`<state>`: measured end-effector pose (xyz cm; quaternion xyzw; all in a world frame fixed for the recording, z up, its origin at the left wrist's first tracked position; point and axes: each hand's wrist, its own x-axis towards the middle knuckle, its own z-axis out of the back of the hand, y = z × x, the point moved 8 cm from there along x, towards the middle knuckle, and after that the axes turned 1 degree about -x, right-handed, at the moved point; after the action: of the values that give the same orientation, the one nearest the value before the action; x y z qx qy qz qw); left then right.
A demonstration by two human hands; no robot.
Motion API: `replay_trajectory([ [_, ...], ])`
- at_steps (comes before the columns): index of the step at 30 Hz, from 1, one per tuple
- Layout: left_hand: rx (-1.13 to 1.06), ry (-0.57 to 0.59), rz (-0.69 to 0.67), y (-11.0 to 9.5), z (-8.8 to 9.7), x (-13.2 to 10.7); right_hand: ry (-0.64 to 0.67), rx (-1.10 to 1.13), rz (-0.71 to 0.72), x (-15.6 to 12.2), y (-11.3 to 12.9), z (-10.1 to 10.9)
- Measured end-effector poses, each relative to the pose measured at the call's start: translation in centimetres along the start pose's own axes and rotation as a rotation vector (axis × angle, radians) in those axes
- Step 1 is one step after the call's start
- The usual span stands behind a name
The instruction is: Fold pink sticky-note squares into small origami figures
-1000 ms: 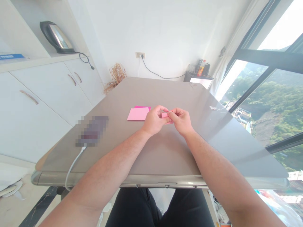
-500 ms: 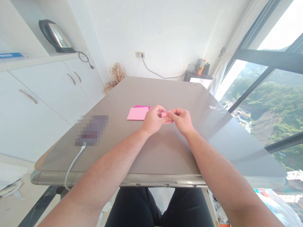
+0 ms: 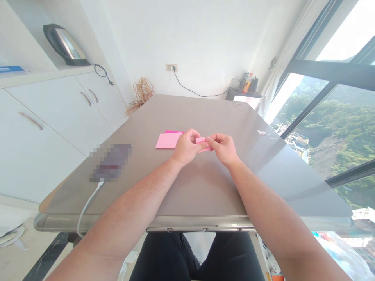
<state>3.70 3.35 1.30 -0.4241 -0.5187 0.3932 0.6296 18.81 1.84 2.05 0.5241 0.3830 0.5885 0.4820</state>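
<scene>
Between both hands is a small piece of pink paper [image 3: 200,140], folded over, its lower edge showing under my fingers. My left hand [image 3: 187,147] pinches its left side with thumb and forefinger. On the other side, my right hand [image 3: 222,146] grips the paper with closed fingertips that nearly meet the left thumb. A light pink stack of paper [image 3: 166,141] lies flat on the table, partly behind my left hand. Darker magenta paper [image 3: 172,132] sticks out at that stack's far edge.
The brown-grey table [image 3: 199,187] spans the view. At its left lies a blurred-out dark device [image 3: 113,162] with a white cable [image 3: 84,207]. An electric kettle [image 3: 66,45] stands on the left cabinet. Bottles [image 3: 247,82] stand on a small cabinet beyond the table.
The hands stay together around the pink paper with small finger movements, and a bit more of its upper flap shows. The whole view has shifted slightly.
</scene>
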Motion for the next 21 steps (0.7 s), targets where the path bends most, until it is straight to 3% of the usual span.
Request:
replay_trajectory([
  [10,0.032,-0.061,0.004,-0.29,0.24,-0.03,-0.072,-0.082,0.025,-0.23,0.38,0.20],
  [17,-0.022,-0.094,0.019,-0.17,0.83,0.14,0.043,0.176,-0.005,-0.03,0.13,-0.24],
  [21,-0.088,-0.086,0.026,-0.06,0.80,0.19,0.011,0.137,-0.032,-0.06,0.06,0.06],
])
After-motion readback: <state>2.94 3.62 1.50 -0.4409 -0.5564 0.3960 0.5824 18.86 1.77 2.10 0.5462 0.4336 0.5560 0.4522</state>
